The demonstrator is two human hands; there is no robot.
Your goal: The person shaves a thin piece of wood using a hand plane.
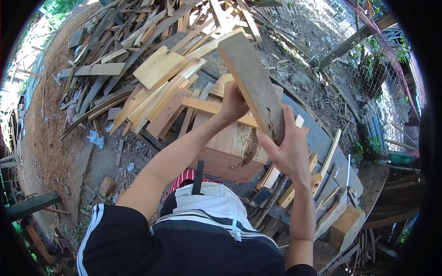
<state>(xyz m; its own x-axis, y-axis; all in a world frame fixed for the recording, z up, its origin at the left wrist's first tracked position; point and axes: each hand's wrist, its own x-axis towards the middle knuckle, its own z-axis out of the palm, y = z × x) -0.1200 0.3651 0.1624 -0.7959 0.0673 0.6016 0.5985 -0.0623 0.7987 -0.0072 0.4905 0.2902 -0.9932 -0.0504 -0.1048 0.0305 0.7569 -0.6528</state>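
The left hand [234, 102] and right hand [291, 152], 2 in all, grasp 1 grey board [253, 78].

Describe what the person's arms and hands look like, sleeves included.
The left hand and right hand are bare, no gloves or wristbands showing. The left sleeve is short, black, with white stripes; the right sleeve is black, mostly out of view.

A head-worn camera looked forward and steeply down in a single wide, round-edged view, taking in the wearer's black shirt [184, 248] at the bottom. The left hand [234, 102], right hand [291, 154] and raised plank [253, 78] sat close to the lens, above a work surface [347, 172], while a wood pile [108, 69] and wire fence [384, 76] stood farther off.
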